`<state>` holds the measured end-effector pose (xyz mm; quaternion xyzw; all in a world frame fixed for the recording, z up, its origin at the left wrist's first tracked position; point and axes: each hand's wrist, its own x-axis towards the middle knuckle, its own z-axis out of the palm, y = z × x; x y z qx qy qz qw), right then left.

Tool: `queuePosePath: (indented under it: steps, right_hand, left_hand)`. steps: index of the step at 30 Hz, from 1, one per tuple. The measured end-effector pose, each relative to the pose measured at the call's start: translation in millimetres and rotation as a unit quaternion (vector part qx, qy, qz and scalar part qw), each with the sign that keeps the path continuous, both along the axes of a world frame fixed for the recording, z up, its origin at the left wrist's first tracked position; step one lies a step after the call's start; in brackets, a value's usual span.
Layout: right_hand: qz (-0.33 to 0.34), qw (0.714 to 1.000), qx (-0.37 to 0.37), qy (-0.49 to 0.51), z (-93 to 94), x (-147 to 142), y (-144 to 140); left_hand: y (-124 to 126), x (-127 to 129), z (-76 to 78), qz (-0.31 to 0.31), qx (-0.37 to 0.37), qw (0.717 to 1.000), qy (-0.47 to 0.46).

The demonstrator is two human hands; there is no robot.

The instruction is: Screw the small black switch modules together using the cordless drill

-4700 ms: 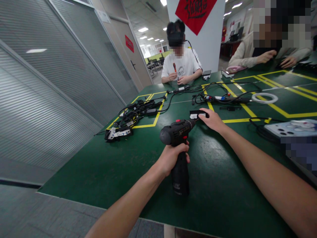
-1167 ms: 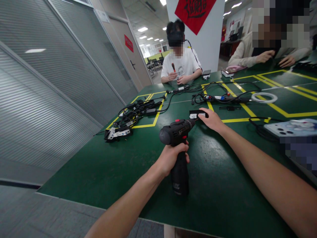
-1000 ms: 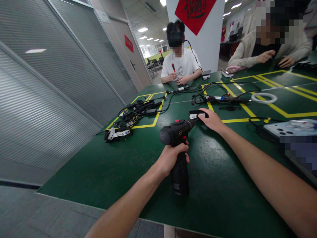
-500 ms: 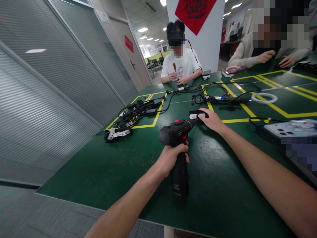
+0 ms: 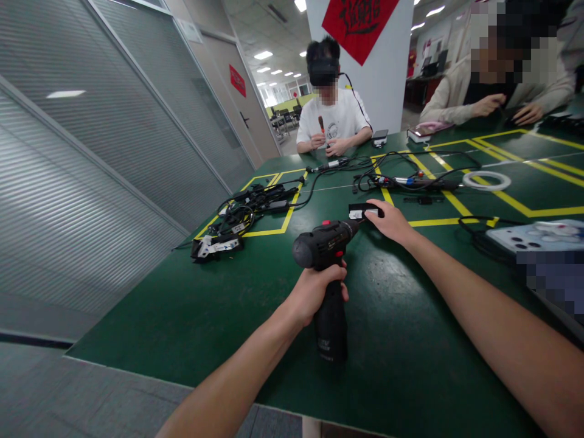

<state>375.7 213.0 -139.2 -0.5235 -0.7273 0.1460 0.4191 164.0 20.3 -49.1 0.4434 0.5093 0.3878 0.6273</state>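
Observation:
A black cordless drill point(image 5: 326, 243) stands nearly upright, its chuck pointing forward and to the right. My left hand point(image 5: 314, 292) is wrapped round its grip, below the red trigger. Further forward, my right hand point(image 5: 387, 220) grips the right end of a small black box with a white label point(image 5: 362, 211) between thumb and fingers. The drill's tip reaches close to the box and my right thumb; I cannot tell whether it touches the box.
Tangled black cables point(image 5: 255, 210) lie at the left, with a black-and-white part point(image 5: 216, 246) in front. Beyond my right hand are more cables, a pen-like tool point(image 5: 401, 181) and a white ring point(image 5: 487, 180). A phone point(image 5: 538, 236) sits at right. Two people sit across the green table point(image 5: 191, 328).
My hands, the drill and the box hold practically the same position. The person at the right has shifted their head slightly.

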Motion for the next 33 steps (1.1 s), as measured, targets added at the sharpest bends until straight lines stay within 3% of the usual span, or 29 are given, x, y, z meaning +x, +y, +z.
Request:
queuePosePath:
  steps: [33]
  right_hand:
    - [-0.001,1.000,-0.004,0.001,0.7,0.1,0.4]
  left_hand:
    - [-0.1,0.9,0.1,0.004,0.003,1.000,0.000]
